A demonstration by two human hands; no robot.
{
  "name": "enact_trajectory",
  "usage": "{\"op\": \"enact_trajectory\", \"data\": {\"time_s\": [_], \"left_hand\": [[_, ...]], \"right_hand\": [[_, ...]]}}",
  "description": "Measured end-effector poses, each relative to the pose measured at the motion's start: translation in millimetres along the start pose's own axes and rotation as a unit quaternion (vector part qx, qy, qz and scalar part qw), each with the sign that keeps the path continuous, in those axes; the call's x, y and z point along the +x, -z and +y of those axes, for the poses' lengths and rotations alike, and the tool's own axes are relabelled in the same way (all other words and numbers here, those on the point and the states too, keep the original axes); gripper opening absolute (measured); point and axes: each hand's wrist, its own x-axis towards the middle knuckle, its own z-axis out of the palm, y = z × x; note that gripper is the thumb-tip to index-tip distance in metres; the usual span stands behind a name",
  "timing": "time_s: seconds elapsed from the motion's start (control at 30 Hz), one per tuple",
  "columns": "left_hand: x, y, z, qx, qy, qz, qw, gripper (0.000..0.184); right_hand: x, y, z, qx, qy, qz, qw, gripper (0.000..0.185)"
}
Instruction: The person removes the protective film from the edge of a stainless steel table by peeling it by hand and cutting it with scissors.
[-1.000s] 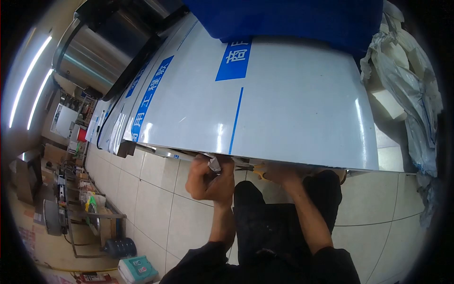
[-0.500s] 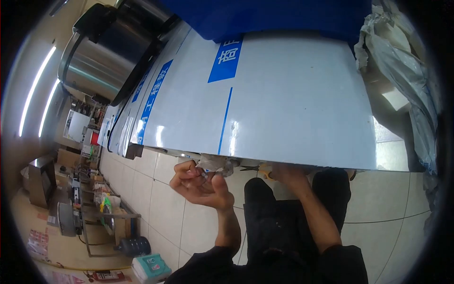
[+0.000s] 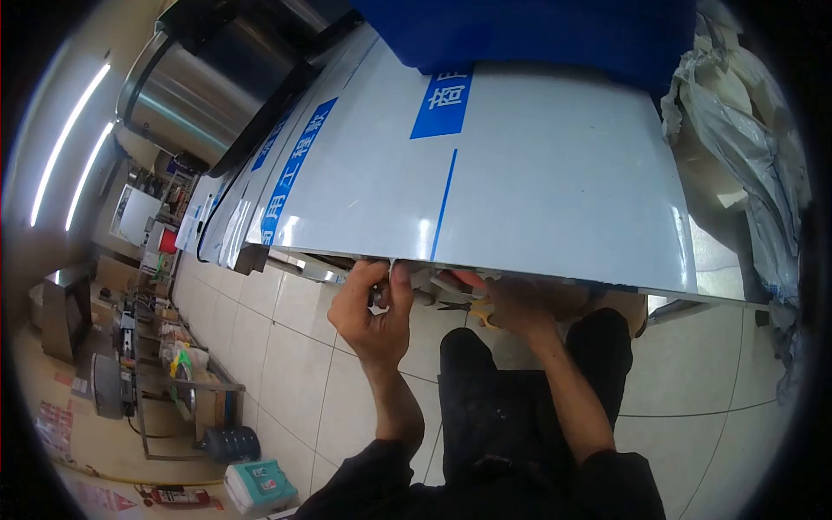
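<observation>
My left hand [image 3: 371, 310] is at the front edge of the steel counter [image 3: 555, 199]. Its thumb and forefinger pinch at something whitish, mostly hidden under the edge. Close to its right, pale, crumpled material [image 3: 422, 277] shows below the counter. My right hand [image 3: 522, 309] is partly under the same edge, its fingers curled and largely hidden. A red-orange piece [image 3: 469, 277] sticks out from it toward the left hand; its kind is unclear. Just below that hand are scissors with yellow handles [image 3: 482, 314] and dark blades; I cannot tell whether the hand touches them.
A dark blue bin [image 3: 537, 35] overhangs the counter's far side. Crumpled plastic sheeting [image 3: 732, 156] hangs at the right. A large steel vessel [image 3: 208, 95] stands at upper left. My knees are close below the edge, above a tiled floor [image 3: 290, 364].
My left hand has moved up to the counter edge, its looser fingers now pinched together. The red-orange piece has come into view by my right hand. The view has shifted slightly.
</observation>
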Motion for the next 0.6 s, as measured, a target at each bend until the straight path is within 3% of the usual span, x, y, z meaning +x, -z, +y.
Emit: {"op": "enact_trajectory", "data": {"time_s": [0.07,0.17,0.37,0.47,0.57,0.6], "left_hand": [[0.8,-1.9,-4.5,0.005,-0.014,-0.003,1.0,0.01],[0.2,-9.5,-10.1,0.001,-0.066,0.033,0.997,0.008],[-6.5,-25.9,-17.3,-0.175,-0.032,0.125,0.976,0.014],[-13.4,-29.6,-21.9,-0.229,0.0,0.155,0.961,0.019],[-10.4,-33.0,-16.9,-0.21,0.008,0.179,0.961,0.024],[-7.9,-31.9,-18.2,-0.222,-0.027,0.175,0.959,0.026]], "right_hand": [[3.7,3.8,-5.7,0.012,0.005,-0.04,0.999,0.064],[9.9,-6.6,-7.5,0.003,0.008,-0.034,0.999,0.068],[13.2,-18.6,2.0,0.027,-0.012,-0.057,0.998,0.049],[11.7,-31.0,12.7,0.018,-0.003,0.004,1.0,0.057],[10.9,-31.3,17.1,0.03,-0.019,-0.036,0.999,0.062],[10.8,-31.5,16.7,0.031,-0.018,-0.036,0.999,0.062]]}}
